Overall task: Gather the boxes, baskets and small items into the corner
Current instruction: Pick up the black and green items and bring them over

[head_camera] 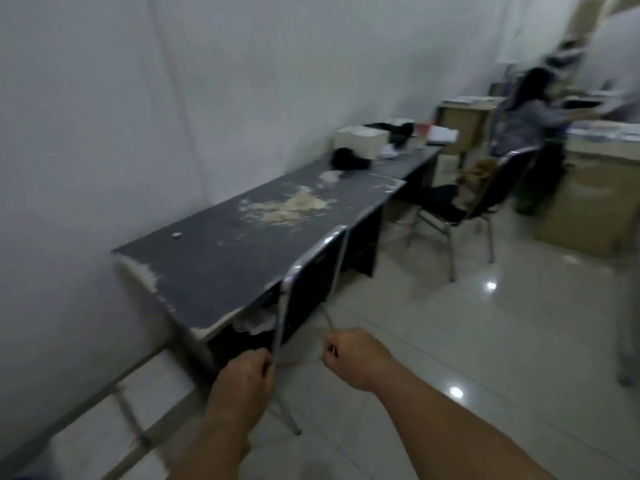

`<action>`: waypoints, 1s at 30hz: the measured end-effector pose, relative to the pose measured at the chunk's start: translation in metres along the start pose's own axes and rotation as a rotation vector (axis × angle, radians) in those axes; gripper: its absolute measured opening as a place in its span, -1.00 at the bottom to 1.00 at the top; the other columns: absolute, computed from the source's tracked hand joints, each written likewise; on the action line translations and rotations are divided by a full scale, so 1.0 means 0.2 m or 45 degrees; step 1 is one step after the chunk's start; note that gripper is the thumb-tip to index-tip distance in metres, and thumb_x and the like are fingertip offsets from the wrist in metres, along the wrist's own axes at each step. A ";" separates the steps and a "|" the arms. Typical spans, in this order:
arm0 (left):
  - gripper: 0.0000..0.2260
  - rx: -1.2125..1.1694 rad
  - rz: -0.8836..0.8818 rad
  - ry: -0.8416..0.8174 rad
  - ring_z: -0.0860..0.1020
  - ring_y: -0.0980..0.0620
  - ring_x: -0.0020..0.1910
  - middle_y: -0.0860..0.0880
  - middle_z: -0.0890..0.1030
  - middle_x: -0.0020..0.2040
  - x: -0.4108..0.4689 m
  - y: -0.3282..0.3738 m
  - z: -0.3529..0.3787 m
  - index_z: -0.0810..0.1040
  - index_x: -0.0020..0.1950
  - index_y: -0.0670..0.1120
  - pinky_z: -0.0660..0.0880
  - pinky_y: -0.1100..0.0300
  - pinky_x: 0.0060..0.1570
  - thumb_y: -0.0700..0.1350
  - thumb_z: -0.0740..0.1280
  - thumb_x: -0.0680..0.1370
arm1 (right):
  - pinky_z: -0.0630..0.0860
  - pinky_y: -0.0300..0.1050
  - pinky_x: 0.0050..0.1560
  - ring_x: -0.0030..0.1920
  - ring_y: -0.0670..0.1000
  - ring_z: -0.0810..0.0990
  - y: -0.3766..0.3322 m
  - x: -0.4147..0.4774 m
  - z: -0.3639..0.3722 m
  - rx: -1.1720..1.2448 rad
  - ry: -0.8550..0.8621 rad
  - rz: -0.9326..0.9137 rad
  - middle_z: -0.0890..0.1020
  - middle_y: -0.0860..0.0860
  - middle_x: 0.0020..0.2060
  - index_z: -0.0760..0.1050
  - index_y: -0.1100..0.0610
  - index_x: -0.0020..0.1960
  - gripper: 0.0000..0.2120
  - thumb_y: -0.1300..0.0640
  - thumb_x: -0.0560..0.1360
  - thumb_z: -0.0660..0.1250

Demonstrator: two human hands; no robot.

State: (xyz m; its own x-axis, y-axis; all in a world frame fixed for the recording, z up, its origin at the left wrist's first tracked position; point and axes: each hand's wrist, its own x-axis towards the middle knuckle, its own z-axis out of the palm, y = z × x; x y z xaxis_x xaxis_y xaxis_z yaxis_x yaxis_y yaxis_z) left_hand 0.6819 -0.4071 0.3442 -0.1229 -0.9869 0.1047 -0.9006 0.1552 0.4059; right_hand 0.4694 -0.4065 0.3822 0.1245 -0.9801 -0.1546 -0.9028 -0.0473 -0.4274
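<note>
Left hand: the left hand (244, 377) is gripping one chrome upright of the chair (311, 282), its fingers (265, 363) clamped round the tube.
Right hand: the right hand (349, 355) is gripping the other upright, fingers clamped round it just below where the tube shows.
Chair: it is standing straight ahead of the fingers, its back against the front edge of the worktop (221, 251); the picture is blurred, so its tilt cannot be told.
Step in hand: judged from the grip, the person is shifting the chair to clear a way, not yet gathering anything.
Doing it well: both hands should be pulling evenly, keeping the legs clear of the worktop's chipped edge.
Task's things: a pale box (362, 142) is sitting far beyond the fingers, at the back of the worktop beside a dark bundle (348, 159); a large carton (588, 206) is standing on the floor well off to the right of the fingers.
Risk: another person (533, 123) is working far ahead and right.
</note>
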 end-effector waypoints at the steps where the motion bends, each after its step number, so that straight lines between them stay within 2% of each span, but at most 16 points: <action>1: -0.86 -0.003 0.069 -0.047 0.57 -0.13 -0.14 -0.06 0.59 -0.18 0.00 0.14 0.09 0.49 -0.20 -0.06 0.48 0.05 -0.19 -0.05 0.34 0.53 | 0.54 -0.07 -0.01 0.04 0.16 0.60 0.17 -0.10 -0.05 0.021 0.033 0.088 0.65 0.11 0.02 0.57 0.02 0.03 -0.78 -0.07 0.53 0.24; 5: -0.88 -0.032 0.453 -0.212 0.58 -0.16 -0.23 -0.09 0.60 -0.26 -0.05 0.81 0.46 0.53 -0.25 -0.06 0.46 0.10 -0.27 -0.10 0.40 0.47 | 0.53 -0.12 -0.03 -0.02 0.13 0.61 0.79 -0.63 -0.24 0.090 0.138 0.420 0.63 0.09 0.01 0.57 0.00 0.00 -0.79 -0.10 0.55 0.25; 10: -0.86 -0.127 0.835 -0.380 0.53 -0.03 -0.13 -0.01 0.58 -0.11 -0.36 1.74 0.83 0.57 -0.09 -0.04 0.46 0.14 -0.16 -0.01 0.28 0.57 | 0.49 -0.14 -0.14 -0.11 0.09 0.59 1.42 -1.42 -0.40 0.083 0.195 0.785 0.61 0.08 -0.02 0.51 -0.04 -0.09 -0.81 -0.14 0.55 0.24; 14: -0.82 -0.050 1.029 -0.569 0.55 -0.05 -0.07 -0.01 0.58 -0.07 -0.65 2.28 1.07 0.53 -0.05 -0.04 0.50 0.12 -0.11 0.04 0.23 0.58 | 0.42 -0.15 -0.25 -0.15 0.08 0.56 1.78 -1.96 -0.42 0.086 0.223 1.060 0.60 0.05 -0.08 0.40 -0.05 -0.20 -0.78 -0.13 0.55 0.23; 17: -0.79 0.082 1.123 -0.737 0.56 -0.05 -0.08 -0.03 0.58 -0.05 -0.80 2.57 1.23 0.53 -0.01 -0.05 0.51 0.12 -0.10 0.06 0.22 0.56 | 0.35 -0.16 -0.32 -0.20 0.07 0.52 1.98 -2.25 -0.40 0.127 0.228 1.190 0.54 0.02 -0.20 0.30 -0.03 -0.32 -0.66 -0.13 0.58 0.20; 20: -0.76 0.179 1.222 -0.818 0.57 -0.07 -0.07 -0.06 0.60 -0.03 -0.88 2.77 1.37 0.53 0.00 -0.04 0.47 0.14 -0.12 0.09 0.20 0.56 | 0.45 -0.10 -0.20 -0.19 0.08 0.54 2.14 -2.43 -0.37 0.189 0.216 1.296 0.57 0.03 -0.20 0.31 -0.01 -0.31 -0.63 -0.18 0.59 0.17; 23: -0.73 0.263 1.340 -0.851 0.58 -0.10 -0.05 -0.09 0.60 0.00 -0.88 2.96 1.54 0.54 0.07 -0.05 0.46 0.14 -0.13 0.10 0.17 0.57 | 0.47 -0.08 -0.16 -0.18 0.09 0.54 2.34 -2.54 -0.35 0.234 0.176 1.367 0.54 0.02 -0.24 0.31 0.01 -0.29 -0.61 -0.20 0.60 0.13; 26: -0.69 0.326 1.513 -0.857 0.57 -0.10 -0.09 -0.10 0.61 -0.02 -0.82 3.13 1.72 0.50 0.13 -0.08 0.52 0.09 -0.11 0.10 0.14 0.60 | 0.46 -0.09 -0.16 -0.18 0.08 0.52 2.56 -2.54 -0.36 0.226 0.139 1.386 0.53 0.01 -0.23 0.32 0.00 -0.26 -0.63 -0.20 0.61 0.11; 30: -0.73 0.303 1.612 -0.906 0.56 -0.04 -0.15 -0.05 0.59 -0.08 -0.63 3.32 1.98 0.50 0.00 -0.07 0.51 0.10 -0.13 0.10 0.15 0.61 | 0.38 -0.09 -0.23 -0.21 0.05 0.50 2.88 -2.37 -0.40 0.201 0.171 1.321 0.51 -0.03 -0.26 0.35 0.03 -0.21 -0.65 -0.18 0.61 0.11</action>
State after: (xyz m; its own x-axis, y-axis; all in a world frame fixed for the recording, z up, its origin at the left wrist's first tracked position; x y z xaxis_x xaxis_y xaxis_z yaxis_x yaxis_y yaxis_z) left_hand -0.0654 -0.1972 0.2410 -0.9753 -0.0262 -0.2193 -0.0762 0.9719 0.2229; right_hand -0.1426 0.0151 0.2816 -0.7326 -0.5394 -0.4151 -0.4755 0.8420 -0.2548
